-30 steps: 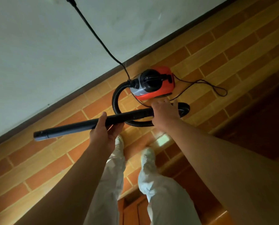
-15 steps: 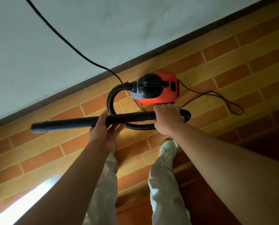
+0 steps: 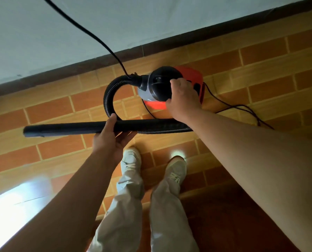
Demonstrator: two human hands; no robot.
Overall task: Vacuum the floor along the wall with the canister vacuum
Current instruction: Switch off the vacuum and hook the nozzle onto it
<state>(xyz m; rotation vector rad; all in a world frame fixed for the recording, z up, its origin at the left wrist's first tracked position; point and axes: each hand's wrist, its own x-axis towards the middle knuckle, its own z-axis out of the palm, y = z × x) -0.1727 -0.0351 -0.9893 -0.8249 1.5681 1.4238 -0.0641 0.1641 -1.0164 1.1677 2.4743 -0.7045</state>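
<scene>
- Orange brick-pattern tiled floor (image 3: 260, 70) meets a pale plaster wall (image 3: 42, 33) at a dark brown skirting strip (image 3: 187, 40) running diagonally across the upper frame.
- Change: right hand (image 3: 182, 99) has left the long black plastic wand (image 3: 64, 128) and now sits on the red and black plastic canister vacuum (image 3: 189, 73), upper centre, fingers curled over its black dome, thumb at the lower edge.
- Cannot tell if it grips the handle or presses a switch.
- Left hand (image 3: 111, 140), centre, alone holds the wand: thumb over the top, fingers loosely spread underneath.
- Wand is level above the tiles, open end toward the left edge, no floor contact.
- Ribbed black flexible hose (image 3: 108, 95) loops from the canister vacuum's front to the wand.
- Canister vacuum stands on the floor just beside the skirting; black power cord (image 3: 89, 33) rises to the upper left, and a thin cord loop (image 3: 242, 108) lies at right.
- Judgement: switching on or repositioning the unit; wall-edge cleaning not yet begun.
- Containers: only the canister vacuum's body; its contents are hidden.
- White shoes (image 3: 131, 159) stand below the wand.
</scene>
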